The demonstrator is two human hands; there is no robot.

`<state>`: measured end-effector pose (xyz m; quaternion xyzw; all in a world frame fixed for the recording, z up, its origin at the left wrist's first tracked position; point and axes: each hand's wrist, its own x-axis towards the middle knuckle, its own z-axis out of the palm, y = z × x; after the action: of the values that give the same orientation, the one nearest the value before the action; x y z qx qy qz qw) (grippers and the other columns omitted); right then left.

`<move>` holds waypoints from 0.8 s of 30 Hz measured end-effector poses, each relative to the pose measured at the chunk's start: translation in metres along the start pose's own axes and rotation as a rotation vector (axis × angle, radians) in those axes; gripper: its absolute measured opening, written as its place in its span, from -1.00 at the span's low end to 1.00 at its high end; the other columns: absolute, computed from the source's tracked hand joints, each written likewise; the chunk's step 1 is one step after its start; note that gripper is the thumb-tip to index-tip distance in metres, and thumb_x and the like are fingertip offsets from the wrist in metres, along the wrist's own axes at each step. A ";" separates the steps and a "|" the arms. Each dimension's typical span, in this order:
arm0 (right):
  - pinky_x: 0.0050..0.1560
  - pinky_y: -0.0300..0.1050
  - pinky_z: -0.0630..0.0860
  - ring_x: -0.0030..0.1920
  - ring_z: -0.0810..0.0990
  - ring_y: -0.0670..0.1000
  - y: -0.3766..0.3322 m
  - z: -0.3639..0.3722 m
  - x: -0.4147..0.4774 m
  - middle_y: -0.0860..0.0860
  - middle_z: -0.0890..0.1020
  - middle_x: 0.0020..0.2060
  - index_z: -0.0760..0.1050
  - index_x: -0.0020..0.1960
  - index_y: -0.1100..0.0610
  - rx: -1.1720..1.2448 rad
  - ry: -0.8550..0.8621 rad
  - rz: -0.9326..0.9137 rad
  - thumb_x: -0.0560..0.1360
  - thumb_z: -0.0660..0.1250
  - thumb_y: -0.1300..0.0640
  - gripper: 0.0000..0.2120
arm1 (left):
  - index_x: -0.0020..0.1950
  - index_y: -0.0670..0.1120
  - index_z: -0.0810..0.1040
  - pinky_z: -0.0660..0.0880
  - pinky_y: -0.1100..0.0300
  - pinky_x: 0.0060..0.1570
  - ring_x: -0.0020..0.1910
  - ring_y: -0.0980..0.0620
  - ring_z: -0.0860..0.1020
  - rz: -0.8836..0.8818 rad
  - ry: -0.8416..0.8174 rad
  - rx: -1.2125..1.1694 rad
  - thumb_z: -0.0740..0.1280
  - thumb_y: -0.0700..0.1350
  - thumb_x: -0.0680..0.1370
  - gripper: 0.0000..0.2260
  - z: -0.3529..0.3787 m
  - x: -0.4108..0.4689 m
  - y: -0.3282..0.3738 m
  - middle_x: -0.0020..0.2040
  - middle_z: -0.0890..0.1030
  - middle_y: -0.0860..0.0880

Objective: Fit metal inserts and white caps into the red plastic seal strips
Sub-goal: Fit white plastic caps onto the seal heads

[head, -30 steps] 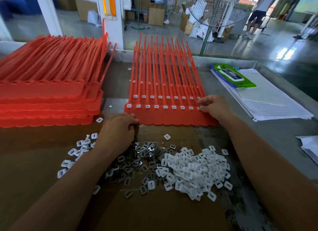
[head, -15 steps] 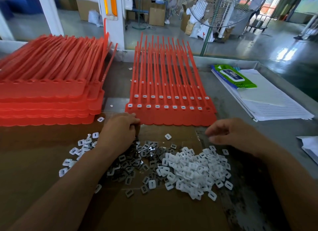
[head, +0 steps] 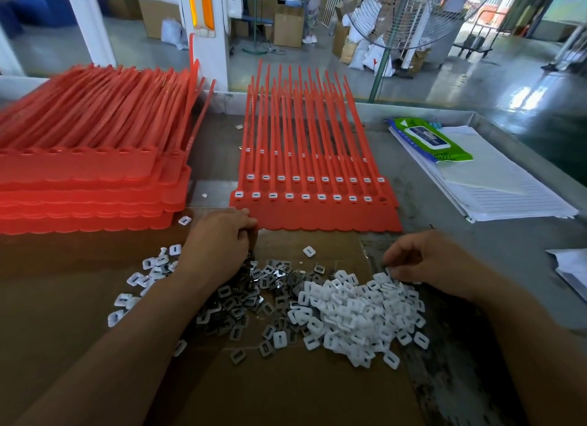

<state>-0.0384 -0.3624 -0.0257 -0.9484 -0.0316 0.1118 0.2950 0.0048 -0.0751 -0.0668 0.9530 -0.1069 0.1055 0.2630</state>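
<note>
In the upper left of the frame a stack of red strips [head: 89, 177] lies on the worktop [head: 508, 251]. The left hand [head: 219, 244] rests knuckles-up at the centre-left, fingers curled under over the dark metal inserts [head: 241, 298]; whether it grips any cannot be told. Above centre, one sheet of red seal strips [head: 317, 216] lies flat, rows of caps already fitted. The loose white caps [head: 355, 311] are heaped below it on cardboard [head: 286, 394]. The right hand [head: 425, 260] touches that heap with bent fingertips; its grasp is unclear. Papers [head: 495, 187] lie at right.
</note>
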 end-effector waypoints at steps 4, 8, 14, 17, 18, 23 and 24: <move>-0.35 -0.43 0.41 -0.42 0.52 -0.28 0.002 0.001 0.001 -0.12 0.59 -0.45 0.53 -0.30 -0.01 -0.004 0.018 -0.016 0.34 0.47 0.27 -0.79 | 0.15 -0.14 0.57 0.23 0.21 0.28 0.25 -0.01 0.44 0.002 0.002 -0.004 0.21 -0.31 0.46 -0.69 0.000 0.000 0.001 0.24 0.52 -0.07; -0.36 -0.40 0.42 -0.43 0.53 -0.23 0.003 -0.001 -0.001 -0.09 0.61 -0.44 0.52 -0.30 0.04 0.022 0.013 -0.016 0.33 0.47 0.27 -0.81 | 0.15 -0.13 0.56 0.23 0.20 0.29 0.26 -0.01 0.43 -0.003 -0.002 -0.005 0.21 -0.31 0.47 -0.69 0.000 0.000 0.001 0.24 0.51 -0.06; -0.34 -0.47 0.39 -0.39 0.49 -0.18 -0.003 -0.004 -0.003 -0.03 0.57 -0.37 0.55 -0.21 0.07 0.115 0.103 -0.051 0.39 0.41 0.32 -0.83 | 0.14 -0.13 0.57 0.26 0.15 0.28 0.24 -0.02 0.44 0.000 -0.002 -0.007 0.21 -0.31 0.47 -0.70 0.000 0.001 0.001 0.24 0.52 -0.06; -0.32 -0.49 0.37 -0.30 0.51 -0.07 -0.006 -0.006 0.003 0.08 0.60 -0.30 0.56 -0.20 0.14 0.137 0.208 -0.063 0.39 0.40 0.37 -0.85 | 0.14 -0.14 0.57 0.26 0.16 0.28 0.24 -0.02 0.45 -0.001 -0.001 -0.011 0.21 -0.31 0.47 -0.70 0.000 0.000 0.001 0.23 0.52 -0.07; -0.32 -0.49 0.37 -0.28 0.51 -0.04 -0.007 -0.008 0.006 0.13 0.62 -0.27 0.57 -0.18 0.19 0.143 0.236 -0.061 0.38 0.39 0.38 -0.88 | 0.14 -0.14 0.57 0.27 0.16 0.28 0.24 -0.02 0.44 -0.003 -0.001 -0.014 0.20 -0.31 0.46 -0.70 0.000 0.000 0.001 0.23 0.52 -0.07; -0.39 -0.54 0.37 -0.33 0.49 -0.08 -0.009 -0.015 0.025 0.16 0.61 -0.24 0.56 -0.10 0.31 0.206 0.403 -0.005 0.40 0.37 0.38 -0.92 | 0.13 -0.15 0.57 0.26 0.18 0.28 0.24 -0.02 0.44 -0.012 0.007 -0.020 0.20 -0.32 0.46 -0.69 0.001 0.001 0.002 0.23 0.52 -0.07; -0.38 -0.50 0.38 -0.31 0.49 -0.07 -0.008 -0.015 0.030 0.14 0.60 -0.22 0.56 -0.08 0.31 0.217 0.432 0.016 0.42 0.36 0.36 -0.91 | 0.13 -0.15 0.57 0.26 0.18 0.27 0.24 -0.02 0.45 -0.013 0.010 -0.023 0.20 -0.33 0.46 -0.69 0.000 0.000 0.002 0.23 0.53 -0.08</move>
<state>-0.0053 -0.3603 -0.0144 -0.9133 0.0522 -0.0885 0.3941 0.0046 -0.0771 -0.0661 0.9501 -0.1007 0.1072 0.2751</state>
